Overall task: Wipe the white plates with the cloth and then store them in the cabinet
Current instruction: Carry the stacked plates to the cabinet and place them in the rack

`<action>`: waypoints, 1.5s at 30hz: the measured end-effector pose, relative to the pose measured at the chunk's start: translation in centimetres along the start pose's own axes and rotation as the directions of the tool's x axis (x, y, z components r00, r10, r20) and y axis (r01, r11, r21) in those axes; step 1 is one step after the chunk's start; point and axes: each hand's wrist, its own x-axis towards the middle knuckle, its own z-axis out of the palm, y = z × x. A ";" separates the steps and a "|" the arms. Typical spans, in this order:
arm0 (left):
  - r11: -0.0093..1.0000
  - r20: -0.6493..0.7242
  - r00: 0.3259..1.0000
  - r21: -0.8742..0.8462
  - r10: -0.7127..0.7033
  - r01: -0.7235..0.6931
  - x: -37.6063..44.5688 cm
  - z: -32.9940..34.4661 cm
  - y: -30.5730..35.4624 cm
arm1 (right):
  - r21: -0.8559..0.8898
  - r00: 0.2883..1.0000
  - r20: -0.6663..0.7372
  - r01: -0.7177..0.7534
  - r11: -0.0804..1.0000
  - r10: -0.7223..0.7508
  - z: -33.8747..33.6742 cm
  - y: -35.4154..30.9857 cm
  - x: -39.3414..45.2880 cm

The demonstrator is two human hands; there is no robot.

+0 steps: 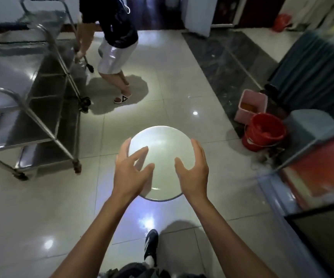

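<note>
I hold one round white plate (162,149) flat in the air over the tiled floor, at the middle of the view. My left hand (131,171) grips its left rim, with the thumb and a finger lying on the plate's face. My right hand (195,169) grips the right rim, thumb on top and fingers curved round the edge. No cloth is in view.
Steel trolleys (42,109) stand at the left. A person (114,41) stands beyond them at the back. A red bucket (264,131) and a pink bin (251,105) sit on the floor at the right, beside a glass-fronted counter (312,163). My shoe (151,245) shows below.
</note>
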 end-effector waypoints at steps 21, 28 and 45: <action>0.903 0.679 0.613 -0.188 0.404 -0.387 5.1 27.6 14.2 | -0.155 0.747 -0.634 -0.374 0.914 0.199 -20.6 10.4 2.4; 0.781 0.749 0.407 -0.230 0.522 -0.580 0.9 39.0 22.1 | -0.040 0.584 -0.779 -0.408 0.912 0.228 -31.9 13.5 1.4; 0.694 0.808 0.056 -0.467 0.587 -0.548 -10.8 61.2 36.8 | 0.109 0.176 -0.956 -0.529 0.841 0.235 -54.0 20.6 -1.6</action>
